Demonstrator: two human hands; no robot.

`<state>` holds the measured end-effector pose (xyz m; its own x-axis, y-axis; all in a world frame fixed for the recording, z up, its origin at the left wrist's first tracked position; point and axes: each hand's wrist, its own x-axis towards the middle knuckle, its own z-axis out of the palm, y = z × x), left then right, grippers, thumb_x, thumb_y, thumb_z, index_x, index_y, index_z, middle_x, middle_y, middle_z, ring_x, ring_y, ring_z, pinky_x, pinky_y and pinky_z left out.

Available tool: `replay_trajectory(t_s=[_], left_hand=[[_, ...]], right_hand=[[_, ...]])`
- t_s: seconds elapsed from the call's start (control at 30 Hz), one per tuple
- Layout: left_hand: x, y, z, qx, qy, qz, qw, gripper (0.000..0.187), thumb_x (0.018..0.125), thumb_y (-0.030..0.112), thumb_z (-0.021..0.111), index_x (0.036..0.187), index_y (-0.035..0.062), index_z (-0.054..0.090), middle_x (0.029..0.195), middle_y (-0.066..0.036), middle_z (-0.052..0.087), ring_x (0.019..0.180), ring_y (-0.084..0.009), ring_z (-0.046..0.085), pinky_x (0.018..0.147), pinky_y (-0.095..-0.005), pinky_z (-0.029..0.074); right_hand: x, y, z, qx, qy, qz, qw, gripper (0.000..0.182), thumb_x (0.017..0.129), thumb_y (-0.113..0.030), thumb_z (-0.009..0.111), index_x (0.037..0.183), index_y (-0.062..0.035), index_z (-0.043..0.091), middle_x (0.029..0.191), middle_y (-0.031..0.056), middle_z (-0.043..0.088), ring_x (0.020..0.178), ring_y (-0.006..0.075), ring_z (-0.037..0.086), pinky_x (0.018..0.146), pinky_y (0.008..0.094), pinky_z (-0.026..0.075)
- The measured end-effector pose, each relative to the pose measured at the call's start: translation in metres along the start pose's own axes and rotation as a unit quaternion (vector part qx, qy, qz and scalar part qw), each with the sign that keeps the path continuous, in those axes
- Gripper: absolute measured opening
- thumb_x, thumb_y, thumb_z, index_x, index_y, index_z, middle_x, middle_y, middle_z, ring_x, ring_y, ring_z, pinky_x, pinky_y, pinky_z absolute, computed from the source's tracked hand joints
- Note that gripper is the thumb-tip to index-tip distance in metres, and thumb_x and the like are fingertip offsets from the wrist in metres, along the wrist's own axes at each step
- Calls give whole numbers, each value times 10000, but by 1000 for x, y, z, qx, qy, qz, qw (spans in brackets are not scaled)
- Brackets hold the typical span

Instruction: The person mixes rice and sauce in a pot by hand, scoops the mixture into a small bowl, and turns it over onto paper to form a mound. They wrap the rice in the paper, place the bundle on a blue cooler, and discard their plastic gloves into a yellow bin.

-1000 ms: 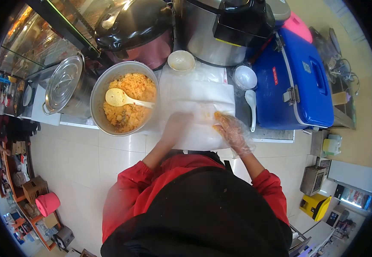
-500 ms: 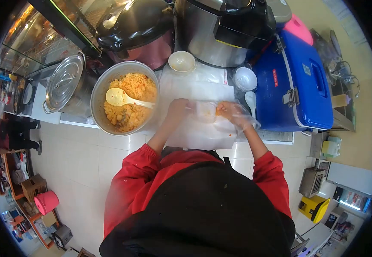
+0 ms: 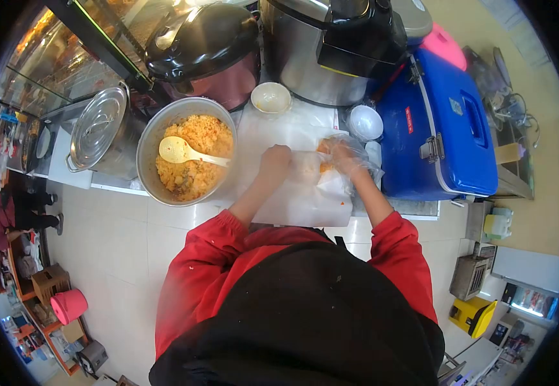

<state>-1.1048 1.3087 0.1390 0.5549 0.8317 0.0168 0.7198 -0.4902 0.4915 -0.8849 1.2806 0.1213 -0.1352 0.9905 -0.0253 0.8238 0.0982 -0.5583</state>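
White paper sheets (image 3: 279,206) lie in front of me, with a small clear plastic bag (image 3: 306,166) on top. My left hand (image 3: 276,159) is closed at the bag's left edge. My right hand (image 3: 344,157), in a loose clear plastic glove, is at the bag's other side, beside orange food; its fingers are blurred and partly hidden. To the left a metal pot (image 3: 145,154) holds orange rice (image 3: 205,132) with a pale ladle (image 3: 175,150) resting in it. A small orange bit is on the paper near its right edge.
Behind the paper are an empty-looking bowl (image 3: 271,98), stacked white bowls (image 3: 365,123) and two large cookers. A blue cooler (image 3: 443,128) stands at the right, a lidded steel pot (image 3: 99,132) at the left. Another person (image 3: 15,215) stands at far left.
My right hand has shifted slightly up, away from my body, with its glove now over the white spoon's area. My left hand has moved only slightly.
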Motion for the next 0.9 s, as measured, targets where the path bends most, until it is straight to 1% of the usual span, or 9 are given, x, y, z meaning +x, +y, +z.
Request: replay_trajectory(t_s=[0.1,0.2,0.3,0.4,0.5,0.67,0.77,0.87,0.9], left_hand=[[9,-3,4,-2,72,-8,997,134,613,80,686,695,37,589,711,-139,603,695,-306,589,640,-381,462],[26,-12,-2,111,112,66,985,379,454,96,790,764,33,582,747,-137,598,716,-285,588,646,-370,463],[38,-34,-13,0,-145,41,989,232,605,83,664,817,64,574,821,-124,574,804,-284,564,683,-373,472],[27,-37,0,-68,-107,27,992,448,456,113,794,834,28,570,816,-133,558,792,-289,570,656,-373,466],[-15,-8,14,-3,96,40,995,240,626,70,688,832,28,573,830,-121,537,774,-295,563,666,-383,472],[-49,13,20,-43,134,-4,990,115,762,32,565,874,7,574,838,-111,519,783,-287,556,668,-374,477],[-63,15,21,-84,156,13,984,174,777,25,560,946,-12,575,861,-113,501,805,-282,542,683,-370,476],[-67,9,31,-161,131,-23,978,229,780,4,548,1004,-36,564,914,-122,481,852,-285,514,723,-370,467],[-68,7,36,-192,115,-45,974,245,779,-4,543,1020,-45,560,935,-125,474,870,-288,504,738,-370,463]], right_hand=[[14,8,3,1,-46,31,998,155,670,-130,664,800,-57,620,790,152,618,732,283,591,684,372,468],[14,2,-7,-51,-83,54,994,139,709,-172,634,762,-43,624,777,174,617,716,301,597,666,386,475],[7,-17,-13,-77,-52,99,991,161,749,-212,609,752,-52,622,799,182,612,724,336,594,668,406,475],[-28,-42,-5,-103,57,118,986,119,709,-154,634,801,-80,643,837,157,619,706,296,603,622,393,487],[-56,-38,22,-154,123,76,977,148,745,-155,604,868,-76,626,868,149,605,741,305,595,630,409,483],[-80,-67,20,-177,233,-32,956,125,802,-135,540,868,-34,574,850,124,573,741,286,596,597,406,484],[-87,-75,17,-127,94,83,984,250,795,-63,502,1027,16,551,1097,186,525,981,305,528,736,387,472],[-84,-76,34,27,198,54,978,353,801,-34,476,1146,39,496,1217,216,461,1019,339,512,828,402,445],[-86,-76,36,-10,186,29,982,377,815,-35,468,1185,40,462,1229,222,451,1058,344,493,877,389,415]])
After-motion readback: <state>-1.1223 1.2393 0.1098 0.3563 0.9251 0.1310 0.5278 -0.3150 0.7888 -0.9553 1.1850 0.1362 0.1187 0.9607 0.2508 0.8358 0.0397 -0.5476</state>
